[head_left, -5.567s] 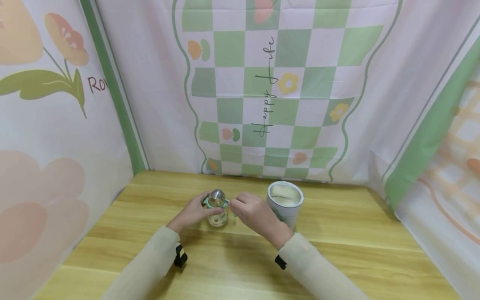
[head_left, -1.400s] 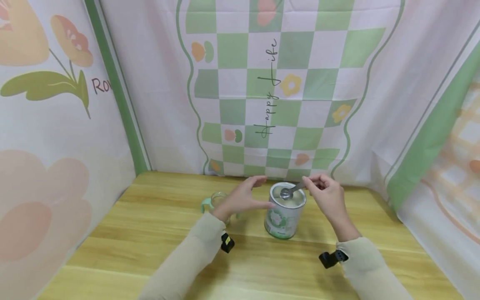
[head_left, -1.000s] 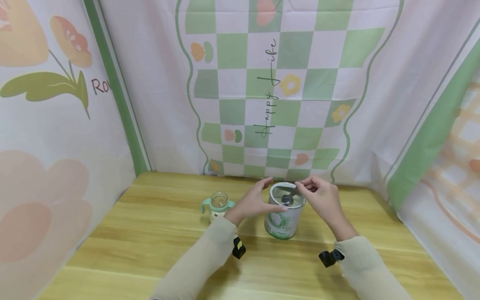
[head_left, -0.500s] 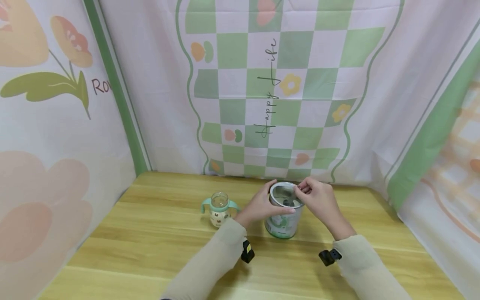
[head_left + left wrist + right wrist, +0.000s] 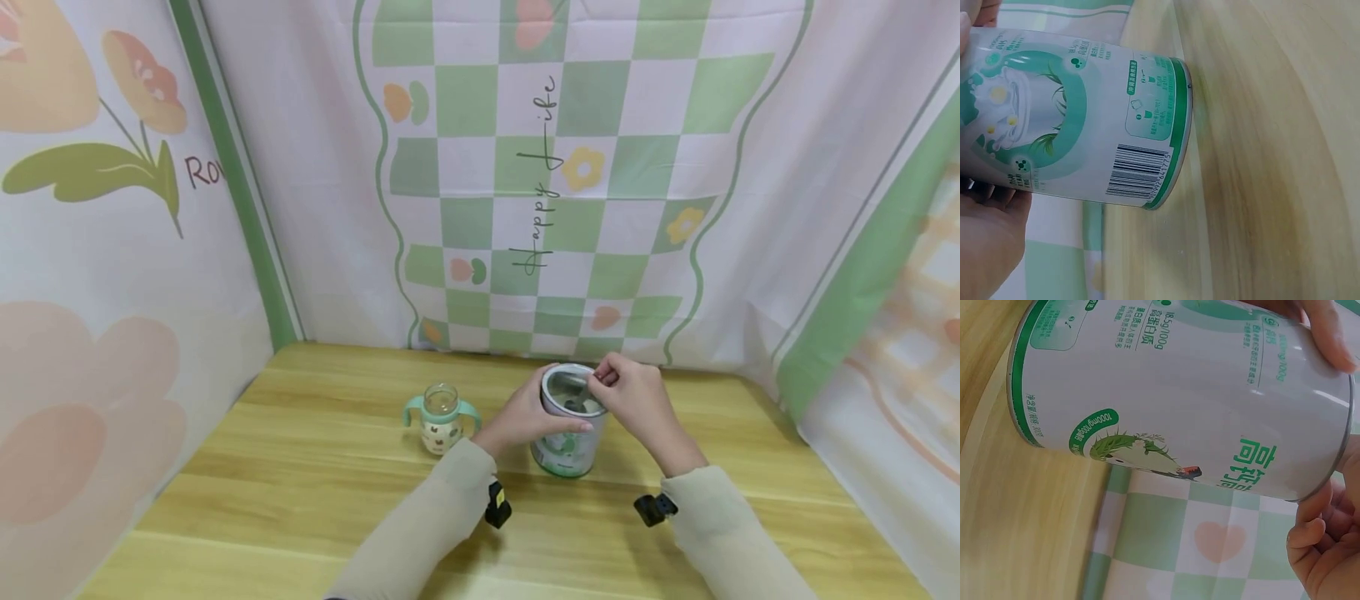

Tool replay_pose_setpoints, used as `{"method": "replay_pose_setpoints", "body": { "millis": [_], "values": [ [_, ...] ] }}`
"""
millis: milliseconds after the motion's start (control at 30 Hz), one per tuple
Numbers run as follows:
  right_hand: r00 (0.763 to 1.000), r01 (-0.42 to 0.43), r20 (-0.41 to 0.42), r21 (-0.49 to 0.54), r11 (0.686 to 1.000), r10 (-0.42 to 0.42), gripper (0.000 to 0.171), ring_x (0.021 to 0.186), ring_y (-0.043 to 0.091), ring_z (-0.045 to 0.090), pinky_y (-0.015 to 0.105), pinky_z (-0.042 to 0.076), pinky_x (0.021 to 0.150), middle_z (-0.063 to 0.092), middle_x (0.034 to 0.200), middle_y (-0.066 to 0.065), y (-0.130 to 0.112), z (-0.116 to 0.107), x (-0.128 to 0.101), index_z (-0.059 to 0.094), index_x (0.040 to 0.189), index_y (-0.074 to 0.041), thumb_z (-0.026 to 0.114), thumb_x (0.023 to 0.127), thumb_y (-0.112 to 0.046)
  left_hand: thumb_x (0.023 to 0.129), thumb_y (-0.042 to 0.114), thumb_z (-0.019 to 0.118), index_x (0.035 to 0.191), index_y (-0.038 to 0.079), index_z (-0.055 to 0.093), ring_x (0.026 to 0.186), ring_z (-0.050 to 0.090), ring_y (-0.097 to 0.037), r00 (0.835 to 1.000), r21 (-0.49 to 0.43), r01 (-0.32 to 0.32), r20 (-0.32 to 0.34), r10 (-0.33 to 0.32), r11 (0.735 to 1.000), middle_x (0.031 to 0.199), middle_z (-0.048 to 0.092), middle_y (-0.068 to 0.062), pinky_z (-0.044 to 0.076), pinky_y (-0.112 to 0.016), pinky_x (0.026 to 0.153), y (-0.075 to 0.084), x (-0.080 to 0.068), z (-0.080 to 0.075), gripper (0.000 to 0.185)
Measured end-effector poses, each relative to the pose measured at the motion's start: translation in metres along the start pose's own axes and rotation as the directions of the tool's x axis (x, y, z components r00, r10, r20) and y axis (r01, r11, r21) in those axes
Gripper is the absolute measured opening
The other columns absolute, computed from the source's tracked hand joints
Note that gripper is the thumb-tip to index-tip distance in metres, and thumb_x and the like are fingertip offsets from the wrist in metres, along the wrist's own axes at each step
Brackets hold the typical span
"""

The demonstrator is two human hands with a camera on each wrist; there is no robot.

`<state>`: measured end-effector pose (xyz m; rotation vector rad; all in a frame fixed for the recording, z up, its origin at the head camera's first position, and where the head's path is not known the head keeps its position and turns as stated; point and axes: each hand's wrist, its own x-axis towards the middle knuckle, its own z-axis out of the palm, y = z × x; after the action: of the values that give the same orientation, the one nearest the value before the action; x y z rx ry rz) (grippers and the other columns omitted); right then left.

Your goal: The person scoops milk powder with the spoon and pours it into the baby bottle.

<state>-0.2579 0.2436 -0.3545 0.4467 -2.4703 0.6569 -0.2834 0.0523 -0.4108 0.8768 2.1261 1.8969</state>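
A white and green milk powder can (image 5: 566,454) stands uncovered on the table, pale powder inside. My left hand (image 5: 523,414) grips its near left side, thumb across the front and fingers round the back; the left wrist view shows this hand (image 5: 991,240) against the printed can. At the can's right rim, my right hand (image 5: 636,400) pinches the handle of a metal spoon (image 5: 582,397), whose bowl is down inside the can. In the right wrist view the fingers (image 5: 1322,534) are curled at the rim, and the spoon is hidden. Left of the can stands an uncapped baby bottle (image 5: 441,427).
The bottle has green side handles (image 5: 411,408) and a clear neck, close to my left forearm. The wooden table (image 5: 300,467) ends at a printed cloth (image 5: 517,250) right behind the can. More cloth hangs along both sides.
The spoon has gone from the bottle to the can and down into it. My left hand has left the bottle, moved right and taken hold of the can.
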Motion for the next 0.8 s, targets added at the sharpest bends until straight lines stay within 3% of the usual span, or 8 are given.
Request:
{"method": "replay_pose_setpoints", "body": {
  "millis": [433,600,800],
  "values": [
    [0.999,-0.02,-0.043,0.019,1.0,0.021,0.006,0.073,0.021,0.051,0.038,0.042,0.063,0.059,0.084,0.008,0.004,0.004,-0.006,0.067,0.085,-0.008,0.072,0.088,-0.01,0.078,0.024,0.089,0.145,0.027,0.041,0.119,0.058,-0.022,1.0,0.024,0.006,-0.008,-0.006,1.0,0.138,0.055,-0.009,0.048,-0.031,0.094,-0.002,0.0,0.0,0.083],
    [0.998,-0.056,-0.039,0.071,0.996,0.059,0.004,0.075,0.023,0.054,0.038,0.045,0.066,0.06,0.088,0.009,0.01,0.006,-0.008,0.068,0.09,-0.006,0.07,0.088,-0.009,0.079,0.021,0.089,0.145,0.025,0.042,0.119,0.058,-0.022,1.0,0.005,0.013,-0.006,-0.013,1.0,0.135,0.057,-0.003,0.047,-0.03,0.095,-0.001,-0.001,0.001,0.08],
    [0.99,-0.142,0.015,0.145,0.979,0.141,0.015,0.084,0.03,0.063,0.045,0.053,0.073,0.064,0.103,0.015,0.015,0.009,-0.007,0.068,0.105,-0.004,0.067,0.092,-0.012,0.08,0.021,0.088,0.144,0.025,0.042,0.118,0.058,-0.021,1.0,0.002,0.011,-0.003,-0.011,1.0,0.131,0.057,0.004,0.048,-0.03,0.094,0.001,-0.002,0.0,0.079]
  ]
}}
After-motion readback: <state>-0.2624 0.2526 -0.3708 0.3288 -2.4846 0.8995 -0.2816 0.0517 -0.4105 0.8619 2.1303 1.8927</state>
